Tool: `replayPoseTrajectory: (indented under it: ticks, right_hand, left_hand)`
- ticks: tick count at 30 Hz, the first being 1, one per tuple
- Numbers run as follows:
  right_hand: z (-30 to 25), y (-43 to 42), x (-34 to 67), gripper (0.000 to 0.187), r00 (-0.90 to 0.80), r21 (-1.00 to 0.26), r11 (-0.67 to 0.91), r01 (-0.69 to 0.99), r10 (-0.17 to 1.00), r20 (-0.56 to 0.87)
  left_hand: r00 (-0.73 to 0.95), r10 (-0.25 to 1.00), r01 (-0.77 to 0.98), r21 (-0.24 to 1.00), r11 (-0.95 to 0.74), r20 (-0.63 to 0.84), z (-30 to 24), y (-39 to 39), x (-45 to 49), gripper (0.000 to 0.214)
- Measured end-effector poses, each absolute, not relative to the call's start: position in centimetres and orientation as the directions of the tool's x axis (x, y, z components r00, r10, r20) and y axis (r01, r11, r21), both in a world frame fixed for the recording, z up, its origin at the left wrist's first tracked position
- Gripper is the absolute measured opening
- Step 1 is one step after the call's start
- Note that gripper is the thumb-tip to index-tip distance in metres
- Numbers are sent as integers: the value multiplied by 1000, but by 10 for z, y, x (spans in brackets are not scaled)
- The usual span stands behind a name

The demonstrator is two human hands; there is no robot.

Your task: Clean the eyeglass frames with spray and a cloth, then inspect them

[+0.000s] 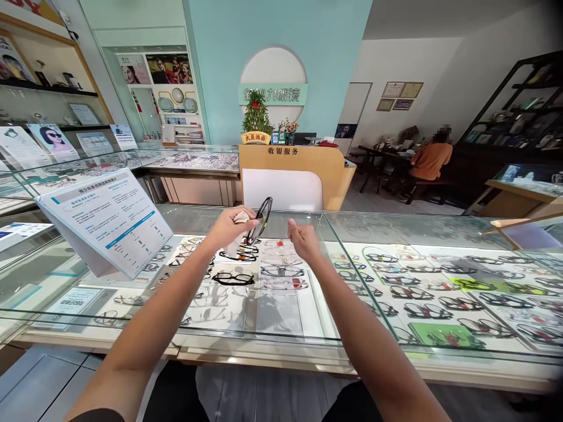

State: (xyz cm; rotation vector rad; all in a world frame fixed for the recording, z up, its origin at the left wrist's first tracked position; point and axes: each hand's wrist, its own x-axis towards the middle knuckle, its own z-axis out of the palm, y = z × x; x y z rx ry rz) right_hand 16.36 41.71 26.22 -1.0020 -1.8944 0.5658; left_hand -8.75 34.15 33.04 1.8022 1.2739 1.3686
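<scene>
Above the glass display case, my left hand [231, 228] grips a pair of dark-framed eyeglasses [265, 214] tilted nearly upright. A crumpled white cloth or tissue [241, 217] is bunched in the same hand, and part of it hangs below the fingers. To the right of the eyeglasses and apart from them is my right hand [304, 239]. Its fingers are curled in and its thumb points up, with nothing visible in it. Under both hands, rows of eyeglasses lie in the case, among them a black pair [233, 278] and several clear-framed ones [284, 271].
A tent-shaped printed sign [108, 220] stands on the glass at left. The case [378, 221] continues to the right with more eyeglasses inside. Beyond it stands a wooden cashier counter [336, 176] with a plant [256, 117]. A person in orange [433, 159] sits at a far table.
</scene>
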Motion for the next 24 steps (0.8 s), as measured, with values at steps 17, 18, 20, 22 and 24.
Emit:
replayPoseTrajectory:
  ticks: [17,18,20,22,24]
  right_hand:
    - [276,375,135,87,-444,-888,457,42,805,393]
    - [277,373,135,84,-435,-894,447,26,810,393]
    - [277,370,133,73,-416,-909,416,-6,826,381]
    - [276,369,132,61,-401,-927,374,-38,844,357]
    - [274,371,131,53,-395,-938,340,-66,855,337]
  left_hand:
    - [-105,900,69,906,-419,424,291,332,-57,39]
    - [-114,900,69,907,-416,421,291,332,-56,40]
    - [-131,902,63,912,-406,411,289,332,-55,41]
    - [-141,904,55,915,-400,404,287,334,-55,42]
    - [-153,903,45,915,-401,403,284,337,-54,44]
